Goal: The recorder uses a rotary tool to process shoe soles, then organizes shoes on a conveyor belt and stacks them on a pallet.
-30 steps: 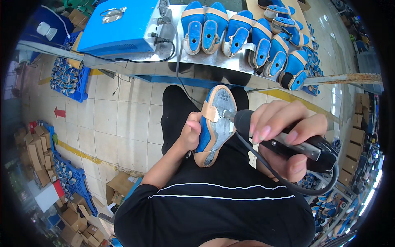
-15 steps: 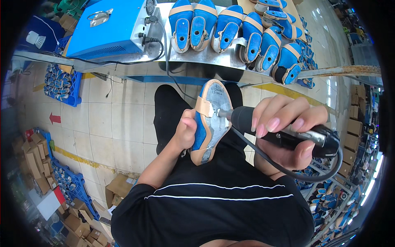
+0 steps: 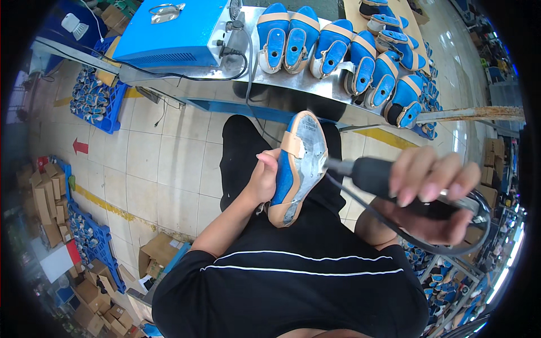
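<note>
In my left hand (image 3: 264, 179) is a shoe upper on a last (image 3: 307, 147), gripped along its side with its grey underside turned up and toward the right. Blue material and tan bands wrap its edge. My right hand (image 3: 431, 194) is closed round a black corded rotary tool (image 3: 375, 176), partly smeared by motion. The tool's metal tip points left at the middle of the underside, close to its right edge; whether it touches cannot be made out. From the tool's rear the dark cable loops down and back left beneath it.
A metal bench (image 3: 225, 72) ahead bears a blue box-shaped machine (image 3: 174, 35) with cables and several blue-and-tan lasted shoes (image 3: 296, 45). Blue pallets (image 3: 112, 107) with shoe parts stand left, cartons (image 3: 158, 253) lower left. A rusty bar (image 3: 473, 114) and a shoe rack (image 3: 451, 281) are on the right.
The tool and my right hand have moved right relative to the shoe, drawing the tip toward the edge of the underside. My left hand keeps its grip. The whole view has shifted slightly.
</note>
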Available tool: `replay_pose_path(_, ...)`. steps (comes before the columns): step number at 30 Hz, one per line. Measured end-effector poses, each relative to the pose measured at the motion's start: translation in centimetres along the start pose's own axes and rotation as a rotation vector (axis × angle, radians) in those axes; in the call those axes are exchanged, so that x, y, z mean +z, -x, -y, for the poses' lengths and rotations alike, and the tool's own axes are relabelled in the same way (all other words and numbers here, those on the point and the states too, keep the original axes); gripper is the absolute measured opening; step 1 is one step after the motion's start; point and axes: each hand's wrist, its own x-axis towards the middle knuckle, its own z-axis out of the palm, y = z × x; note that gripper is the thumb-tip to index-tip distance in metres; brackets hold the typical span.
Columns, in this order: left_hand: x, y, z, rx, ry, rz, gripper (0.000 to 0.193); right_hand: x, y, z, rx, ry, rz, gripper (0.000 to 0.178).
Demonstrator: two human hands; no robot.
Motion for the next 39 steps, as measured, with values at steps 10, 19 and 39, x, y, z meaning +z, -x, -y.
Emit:
replay_pose_path(10, 0.5, 0.1, -0.2, 0.072, -0.106, 0.026, 0.117, 2.0, -1.5, -1.4, 0.046, 0.138, 0.164, 0.033)
replay_pose_path(19, 0.5, 0.0, -0.5, 0.054, -0.119, 0.018, 0.113, 2.8, -1.4, -2.6, 0.129, 0.150, 0.142, 0.034)
replay_pose_path(39, 0.4, 0.1, -1.2, 0.148, -0.282, -0.001, 0.121, 4.2, -1.5, -3.5, 0.174, 0.197, 0.120, 0.028)
